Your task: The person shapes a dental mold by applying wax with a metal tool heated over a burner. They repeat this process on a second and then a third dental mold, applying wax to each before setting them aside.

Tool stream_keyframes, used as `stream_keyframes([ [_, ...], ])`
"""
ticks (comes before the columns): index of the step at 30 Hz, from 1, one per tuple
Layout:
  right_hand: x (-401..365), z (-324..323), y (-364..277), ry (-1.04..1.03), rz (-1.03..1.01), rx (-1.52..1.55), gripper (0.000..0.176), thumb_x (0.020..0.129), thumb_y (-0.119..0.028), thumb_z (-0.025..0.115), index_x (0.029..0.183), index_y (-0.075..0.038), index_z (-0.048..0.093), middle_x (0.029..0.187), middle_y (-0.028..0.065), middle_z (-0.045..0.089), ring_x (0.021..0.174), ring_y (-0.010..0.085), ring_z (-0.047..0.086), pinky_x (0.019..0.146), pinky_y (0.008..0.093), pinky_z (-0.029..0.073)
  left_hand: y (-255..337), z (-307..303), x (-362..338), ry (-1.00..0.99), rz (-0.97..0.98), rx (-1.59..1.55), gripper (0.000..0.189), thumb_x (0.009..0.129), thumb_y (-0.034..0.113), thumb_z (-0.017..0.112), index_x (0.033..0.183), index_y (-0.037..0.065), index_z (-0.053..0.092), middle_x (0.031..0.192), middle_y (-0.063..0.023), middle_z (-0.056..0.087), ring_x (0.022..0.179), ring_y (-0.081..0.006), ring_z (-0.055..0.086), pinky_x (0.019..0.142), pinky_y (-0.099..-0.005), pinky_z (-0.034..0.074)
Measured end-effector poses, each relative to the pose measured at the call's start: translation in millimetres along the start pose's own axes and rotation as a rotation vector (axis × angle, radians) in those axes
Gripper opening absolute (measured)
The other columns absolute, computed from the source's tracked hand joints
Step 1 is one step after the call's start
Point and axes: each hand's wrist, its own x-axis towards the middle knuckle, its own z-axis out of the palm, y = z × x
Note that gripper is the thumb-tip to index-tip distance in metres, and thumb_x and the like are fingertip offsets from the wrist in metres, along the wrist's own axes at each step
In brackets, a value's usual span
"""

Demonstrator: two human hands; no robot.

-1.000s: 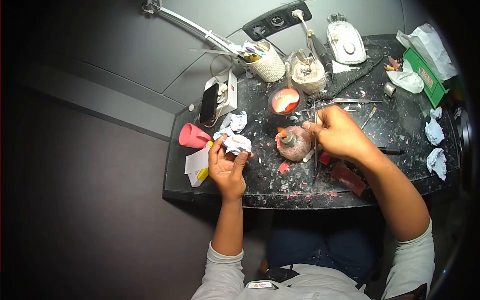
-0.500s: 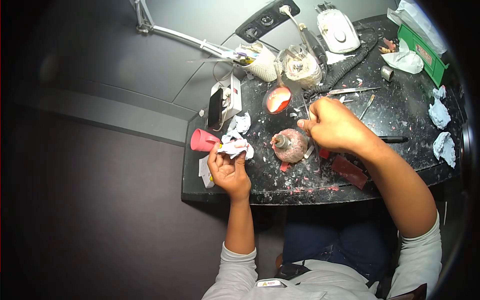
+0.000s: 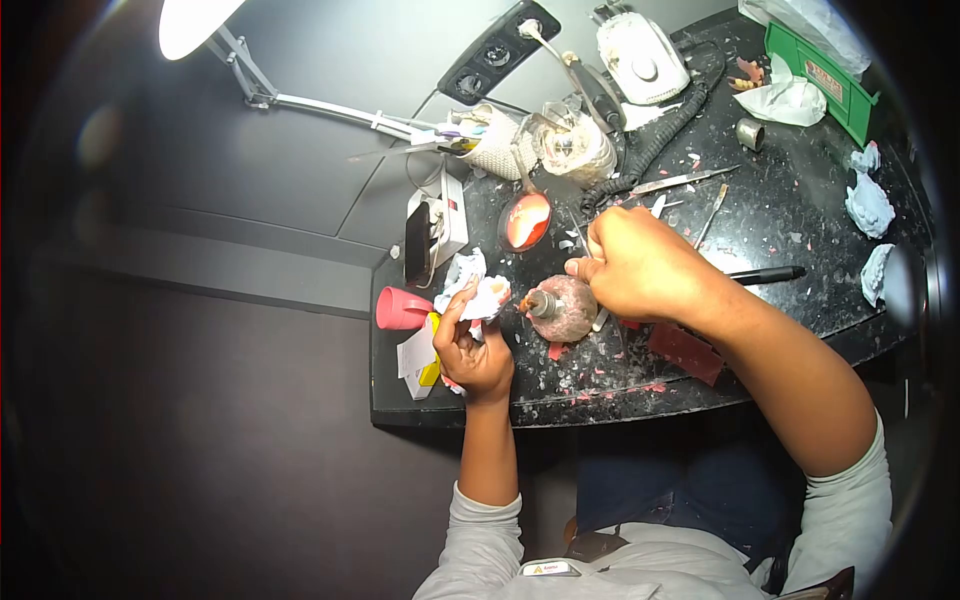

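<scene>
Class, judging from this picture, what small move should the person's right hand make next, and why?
Probably bring the thin metal tool to the spirit burner: the right hand holds it near there, while the left hand holds the pink-patched white lump apart.

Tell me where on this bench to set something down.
The widest mostly bare patch of bench lies between the brush, black pen and blue-grey lumps. A smaller, flecked one lies between the pen and the front edge. It's crowded between the left hand and right hand, around the round jar.
</scene>
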Motion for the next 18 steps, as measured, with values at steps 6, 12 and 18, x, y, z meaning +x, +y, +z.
stream_keyframes([
  [6,3,5,4,-0.02,0.01,-0.003,0.04,0.089,-0.026,0.074,0.068,0.004,0.059,0.068,0.0281,0.063,0.074,0.0435,0.068,0.068,0.0481,0.051,1,1,-4,-0.019,0.094,0.053,0.047,0.085,-0.016,0.067,0.122,-0.001,0.043,0.122,-0.0246,0.062,0.115,-0.0344,0.065,0.098,-0.0431,0.058],
  [12,1,-4,-5,-0.079,0.079,-0.019,0.036,0.087,-0.025,0.075,0.086,0.011,0.071,0.081,0.0311,0.069,0.083,0.0425,0.072,0.074,0.0459,0.057,5,-2,-4,-0.008,0.124,0.087,0.047,0.084,-0.017,0.067,0.122,-0.001,0.043,0.121,-0.0253,0.062,0.115,-0.0357,0.065,0.099,-0.044,0.057],
  [18,2,-6,-5,-0.1,0.089,-0.011,0.038,0.087,-0.027,0.075,0.086,0.011,0.071,0.08,0.0319,0.068,0.082,0.0427,0.072,0.074,0.0454,0.057,13,-6,-9,0.033,0.045,-0.028,0.05,0.082,-0.019,0.068,0.123,-0.002,0.044,0.121,-0.0245,0.062,0.113,-0.0357,0.066,0.097,-0.0432,0.058],
])
